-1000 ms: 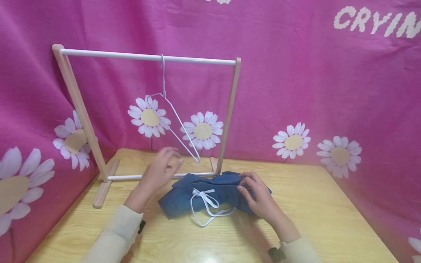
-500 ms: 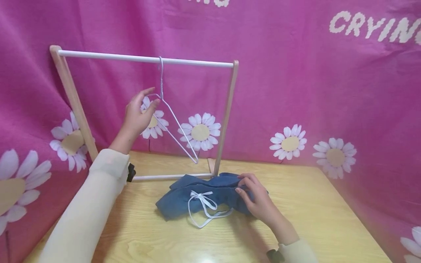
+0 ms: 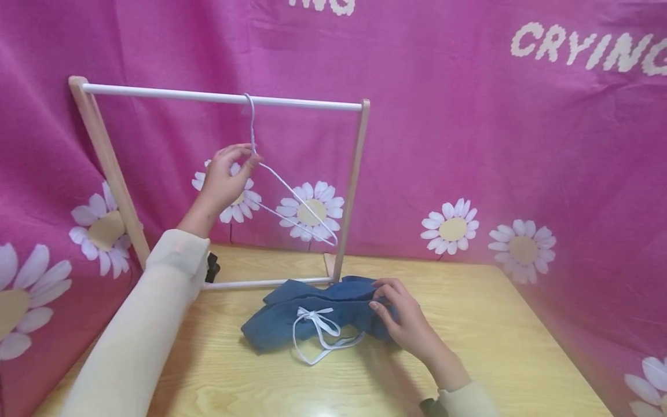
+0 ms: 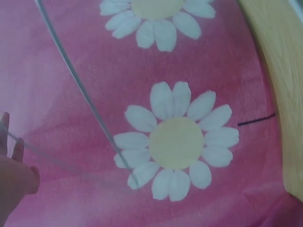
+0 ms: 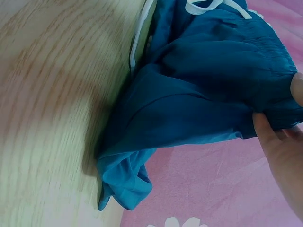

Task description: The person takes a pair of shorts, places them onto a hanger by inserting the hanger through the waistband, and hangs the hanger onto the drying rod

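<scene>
A thin white wire hanger (image 3: 297, 196) hangs by its hook from the top bar of a small rack. My left hand (image 3: 224, 182) pinches it just below the hook's neck, thumb and fingers meeting there. In the left wrist view the hanger's wire (image 4: 80, 87) crosses the picture, and part of the left hand (image 4: 16, 182) shows at the edge. Blue drawstring shorts (image 3: 276, 325) sit bunched on the table with a white bow (image 3: 315, 315) in front. My right hand (image 3: 409, 321) grips their gathered waistband at the right end; in the right wrist view the thumb and fingers pinch the cloth (image 5: 208, 104).
The rack has wooden side posts (image 3: 106, 153), a white top bar (image 3: 172, 92) and a low white bar (image 3: 271, 282) behind the shorts. A pink flowered cloth (image 3: 443, 133) hangs around the wooden table (image 3: 469, 324).
My left hand has risen from above the table to the hanger and taken hold of its neck. The hanger's lower end has swung right and up. The right hand keeps its place on the shorts.
</scene>
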Tool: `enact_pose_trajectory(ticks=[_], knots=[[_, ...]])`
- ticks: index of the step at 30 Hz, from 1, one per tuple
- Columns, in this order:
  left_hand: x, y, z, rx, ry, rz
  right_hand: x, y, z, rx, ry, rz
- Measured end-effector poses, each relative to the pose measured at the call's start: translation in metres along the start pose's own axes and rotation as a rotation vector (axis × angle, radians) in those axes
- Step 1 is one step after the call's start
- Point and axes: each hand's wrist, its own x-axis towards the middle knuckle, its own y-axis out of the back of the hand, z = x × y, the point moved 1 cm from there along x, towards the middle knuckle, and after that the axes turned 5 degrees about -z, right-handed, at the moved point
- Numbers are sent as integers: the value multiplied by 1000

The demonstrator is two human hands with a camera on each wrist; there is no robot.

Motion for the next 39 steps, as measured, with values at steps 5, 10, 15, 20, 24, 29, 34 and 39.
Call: enact_pose_trajectory(ticks=[5, 10, 15, 20, 24, 29, 34, 39], knots=[[4, -4, 2, 1, -13, 58, -3, -3, 1, 8, 14, 28], [9, -8, 8, -29, 10, 112, -8, -5, 2, -6, 23, 35], [14, -10, 22, -68, 20, 167, -10, -5, 4, 8, 21, 36], [16, -16, 37, -108, 2, 174, -7, -2, 5, -11, 21, 51], [9, -26, 45, -76, -48, 142, -5, 1, 4, -10, 2, 64], [-28, -45, 48, 2, -166, 138, -4, 3, 4, 18, -33, 85], [-78, -69, 39, 79, -186, 157, -6, 4, 5, 29, -85, 138], [-114, -83, 34, 102, -125, 176, -8, 5, 6, 81, -116, 193]])
